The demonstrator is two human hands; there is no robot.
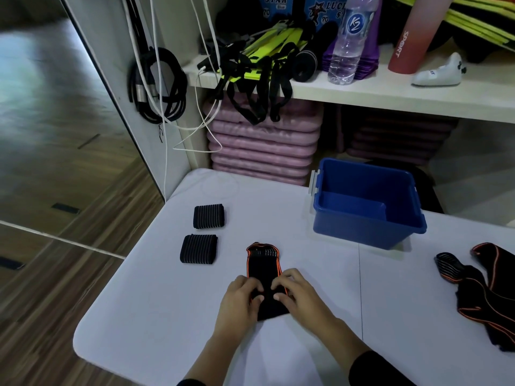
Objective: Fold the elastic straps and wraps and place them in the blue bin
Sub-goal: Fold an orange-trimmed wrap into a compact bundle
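Two hands are down on one black wrap (263, 270) with orange edging, laid flat near the front middle of the white bench (156, 307). Left hand (239, 299) presses its left side, right hand (296, 295) the right side, fingers spread flat on the fabric, so neither grip is closed around it, just pushing down.

Blue bin (362, 232) sits further back and to the right on the bench, well apart from the wrap. Looks like nothing's in it, only bare blue floor and walls showing.

Left of the wrap there are two folded black straps with thin pale ribs: the far strap (208, 216) and the near strap (199, 249), one behind the other, not touching. Over at the right edge is a loose pile (485, 291) of more black and orange wraps, unfolded.

Readable stuff on the shelf (390, 93) behind: water bottle (349, 43) labelled "K2", a pink tube (409, 37) saying "SPORT", and blue boxes (274, 2) with "STAR" and part of "LUC", plus "70". Also a tangle of neon-yellow and black straps hanging over the shelf lip, pink mats (264, 143) stacked underneath, and black and white cables (158, 84) dangling on the left.

Nothing sits between the wrap and the bin.
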